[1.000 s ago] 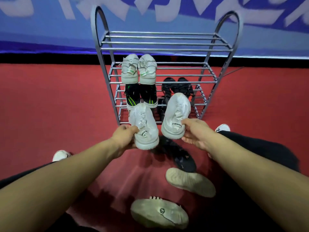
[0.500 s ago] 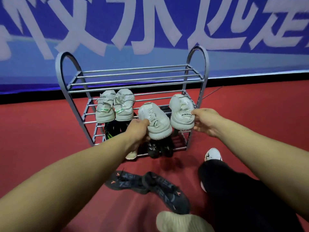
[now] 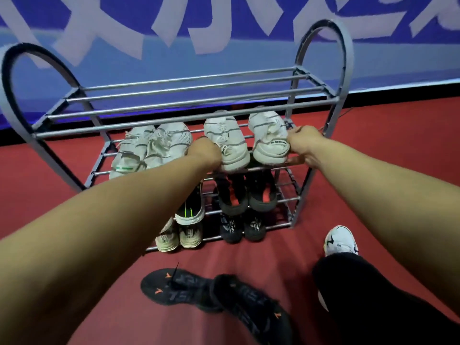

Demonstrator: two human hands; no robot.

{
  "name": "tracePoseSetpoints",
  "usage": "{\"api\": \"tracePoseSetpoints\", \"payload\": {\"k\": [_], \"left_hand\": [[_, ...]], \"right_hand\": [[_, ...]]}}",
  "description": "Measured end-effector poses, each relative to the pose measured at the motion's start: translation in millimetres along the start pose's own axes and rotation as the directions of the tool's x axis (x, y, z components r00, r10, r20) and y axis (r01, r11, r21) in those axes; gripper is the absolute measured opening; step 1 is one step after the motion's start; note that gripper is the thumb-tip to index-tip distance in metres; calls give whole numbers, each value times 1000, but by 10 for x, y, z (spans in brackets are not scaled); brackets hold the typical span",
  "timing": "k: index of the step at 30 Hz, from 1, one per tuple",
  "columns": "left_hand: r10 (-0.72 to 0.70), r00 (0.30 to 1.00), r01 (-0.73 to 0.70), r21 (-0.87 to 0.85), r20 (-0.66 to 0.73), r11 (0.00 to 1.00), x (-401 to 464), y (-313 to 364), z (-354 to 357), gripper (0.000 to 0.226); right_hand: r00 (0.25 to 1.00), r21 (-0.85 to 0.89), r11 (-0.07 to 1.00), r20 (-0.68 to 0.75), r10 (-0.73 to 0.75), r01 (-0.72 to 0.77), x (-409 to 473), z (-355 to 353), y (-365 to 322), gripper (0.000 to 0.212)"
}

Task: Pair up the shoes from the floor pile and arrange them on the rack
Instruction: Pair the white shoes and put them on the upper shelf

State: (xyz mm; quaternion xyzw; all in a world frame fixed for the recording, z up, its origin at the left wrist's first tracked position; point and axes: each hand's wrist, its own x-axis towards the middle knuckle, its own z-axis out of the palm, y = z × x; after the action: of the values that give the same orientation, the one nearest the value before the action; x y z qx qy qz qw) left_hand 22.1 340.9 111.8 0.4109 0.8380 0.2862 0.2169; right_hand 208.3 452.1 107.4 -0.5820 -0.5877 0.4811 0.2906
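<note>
A grey metal shoe rack [image 3: 189,103] stands on the red floor. On the right half of its second shelf lie two white sneakers, toes away from me. My left hand [image 3: 204,151] grips the heel of the left white sneaker [image 3: 227,139]. My right hand [image 3: 305,143] grips the heel of the right white sneaker [image 3: 270,138]. Another white pair with green heel marks [image 3: 149,148] sits on the same shelf to the left. Lower shelves hold black sandals [image 3: 245,195], a black-and-green shoe [image 3: 190,210], beige shoes [image 3: 179,236] and black shoes [image 3: 241,227].
Two black shoes with orange marks [image 3: 214,295] lie on the red floor in front of the rack. My own white shoe [image 3: 341,241] and black trouser leg [image 3: 373,295] are at the right. A blue banner wall [image 3: 224,33] rises behind the rack. The top shelf holds nothing.
Both hands carried the white sneakers up from the floor and forward onto the second shelf. The view came closer to the rack.
</note>
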Motion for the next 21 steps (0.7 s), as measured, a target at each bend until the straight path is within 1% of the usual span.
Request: {"api": "tracePoseSetpoints", "payload": {"k": [1,2,3,4,5,7,10,11,12,14,15,16,19,21], "left_hand": [[12,999,-9,82,-30,997,-23,28,4,34],[12,998,-6,105,-56,994,-2,25,28,35],[11,997,2,165,-76,986,34,6,60,35],[-2,995,20,187,-95,982,70,-36,96,36],[21,995,0,219,-94,976,94,-83,137,36],[55,994,-32,230,-92,973,108,-130,150,38],[97,989,-80,151,-108,985,109,-201,74,46],[132,983,-116,124,-130,985,68,-223,39,46],[188,969,-174,96,-163,980,0,-255,13,44],[341,917,-338,51,-206,940,-271,-298,-38,39],[410,889,-413,31,-203,910,-423,-339,-53,36],[450,874,-455,20,-182,890,-563,-396,-69,33],[481,867,-488,-35,-128,872,-927,-671,-64,25],[467,877,-479,-130,-114,868,-1185,-882,-38,24]], "right_hand": [[999,-36,999,34,-6,7,24,16,14,20],[998,-56,998,57,-14,17,66,48,46,26],[997,-75,997,67,-27,32,78,79,61,29],[997,-93,995,64,-41,47,110,113,85,29],[997,-132,989,54,-61,67,121,138,99,29],[991,-277,952,42,-125,131,111,137,112,24],[985,-427,887,80,-155,174,21,95,77,19],[984,-466,867,64,-168,178,-26,89,60,19],[982,-506,844,32,-188,178,-76,97,58,22],[966,-560,804,-21,-256,201,-246,102,73,32],[959,-554,804,-33,-283,218,-364,119,105,37],[950,-534,809,-33,-310,246,-508,148,147,41],[946,-474,833,0,-324,285,-1017,296,397,41],[961,-467,845,31,-277,258,-1358,433,652,38]]}}
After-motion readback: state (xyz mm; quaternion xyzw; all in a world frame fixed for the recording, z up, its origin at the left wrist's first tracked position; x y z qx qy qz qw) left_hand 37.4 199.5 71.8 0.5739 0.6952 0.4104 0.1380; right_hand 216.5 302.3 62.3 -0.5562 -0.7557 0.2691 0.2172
